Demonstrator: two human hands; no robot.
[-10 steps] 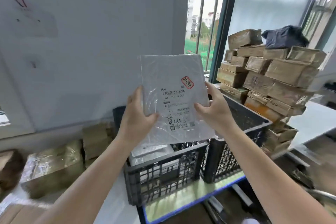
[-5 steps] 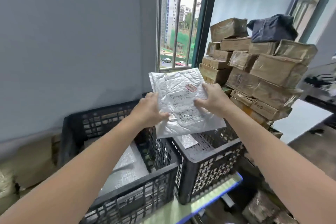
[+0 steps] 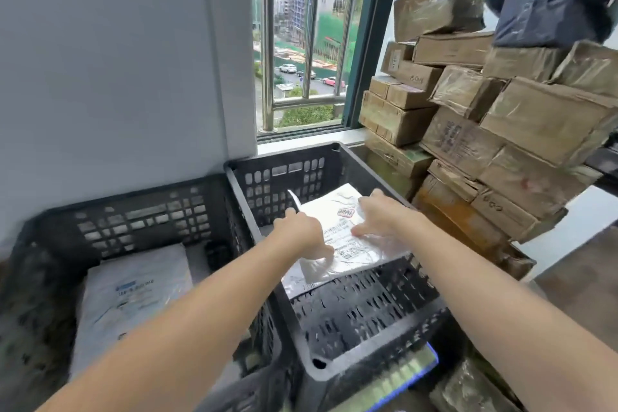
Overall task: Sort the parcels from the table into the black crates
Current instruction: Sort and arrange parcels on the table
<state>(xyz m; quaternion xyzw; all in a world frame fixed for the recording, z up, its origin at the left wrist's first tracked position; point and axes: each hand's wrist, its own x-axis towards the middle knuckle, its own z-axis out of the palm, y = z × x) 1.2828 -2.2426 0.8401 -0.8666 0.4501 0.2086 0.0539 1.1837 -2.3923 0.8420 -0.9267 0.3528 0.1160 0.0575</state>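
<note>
Parcel [image 3: 347, 246] inside right crate [image 3: 361, 314], both hands [image 3: 302, 233] [image 3: 379, 215] on it

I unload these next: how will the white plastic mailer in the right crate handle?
The flat white plastic mailer is probably light, being thin. Likely bendy: its film wrinkles and a corner curls up. Its glossy skin may slip.

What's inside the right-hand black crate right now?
A white parcel, with the left hand and right hand on it, lying over a silvery parcel. The crate floor beneath them is covered, so anything lower can't be seen.
</note>
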